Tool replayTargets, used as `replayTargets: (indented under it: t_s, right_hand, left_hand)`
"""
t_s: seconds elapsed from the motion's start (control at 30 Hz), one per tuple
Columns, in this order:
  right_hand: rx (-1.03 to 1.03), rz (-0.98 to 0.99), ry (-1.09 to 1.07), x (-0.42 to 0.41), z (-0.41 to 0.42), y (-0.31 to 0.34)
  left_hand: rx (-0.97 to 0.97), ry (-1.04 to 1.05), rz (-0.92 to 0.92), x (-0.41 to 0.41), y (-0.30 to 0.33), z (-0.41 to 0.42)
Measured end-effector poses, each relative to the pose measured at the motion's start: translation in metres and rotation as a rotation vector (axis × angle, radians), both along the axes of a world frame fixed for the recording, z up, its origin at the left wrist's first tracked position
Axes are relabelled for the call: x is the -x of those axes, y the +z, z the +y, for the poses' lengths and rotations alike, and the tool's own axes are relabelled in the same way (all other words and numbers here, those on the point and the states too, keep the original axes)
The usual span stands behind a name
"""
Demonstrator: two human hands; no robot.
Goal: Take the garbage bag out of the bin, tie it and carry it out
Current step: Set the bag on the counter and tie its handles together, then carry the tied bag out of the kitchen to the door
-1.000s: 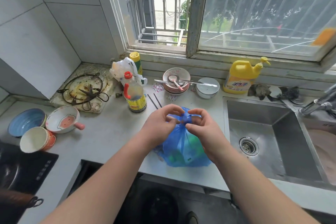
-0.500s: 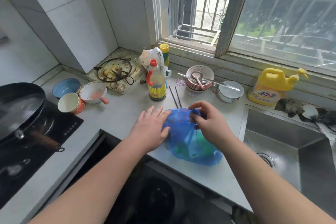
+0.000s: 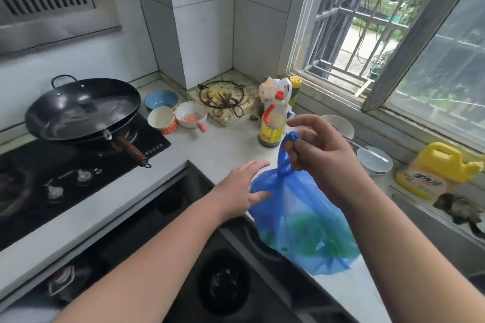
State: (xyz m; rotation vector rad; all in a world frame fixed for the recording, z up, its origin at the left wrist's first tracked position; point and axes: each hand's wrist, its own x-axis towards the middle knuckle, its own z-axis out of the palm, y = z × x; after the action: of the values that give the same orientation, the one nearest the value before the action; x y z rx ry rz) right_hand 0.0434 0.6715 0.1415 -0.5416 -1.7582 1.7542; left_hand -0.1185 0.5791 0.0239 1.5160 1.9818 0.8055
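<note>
Gripping the knotted neck of the blue garbage bag (image 3: 296, 215), the right hand (image 3: 319, 155) is holding it up at the countertop (image 3: 220, 149) edge, its bulk hanging below that fist. The left hand (image 3: 242, 191) is hovering spread-fingered just beside the bag's left side, thumb seemingly brushing the plastic.

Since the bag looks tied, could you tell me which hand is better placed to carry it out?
Right: the right hand already grips the bag by its knotted neck, while the left hand is open beside it.
</note>
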Motion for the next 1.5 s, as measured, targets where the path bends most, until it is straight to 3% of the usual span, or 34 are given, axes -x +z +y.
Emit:
replayTargets:
  t_s: [0.13, 0.3, 0.6, 0.73, 1.1, 1.5]
  right_hand:
    - [0.046, 0.035, 0.078, 0.013, -0.034, 0.0]
    - [0.047, 0.022, 0.15, 0.023, -0.094, -0.01]
    - [-0.327, -0.19, 0.026, 0.038, -0.196, -0.025]
    - [-0.483, -0.221, 0.069, 0.053, -0.233, -0.024]
    - [-0.357, -0.134, 0.546, 0.104, -0.3, -0.03]
    - [-0.203, -0.05, 1.212, 0.069, -0.379, -0.041]
  left_hand:
    - [-0.117, 0.071, -0.054, 0.0, -0.006, -0.041]
    - [-0.153, 0.251, -0.285, 0.003, -0.021, -0.122]
    - [-0.154, 0.47, -0.241, 0.018, -0.029, -0.269]
    - [-0.141, 0.626, -0.165, 0.021, -0.028, -0.319]
    - [-0.157, 1.112, -0.097, -0.025, -0.026, -0.439]
    - [-0.278, 1.732, -0.005, -0.187, -0.02, -0.505]
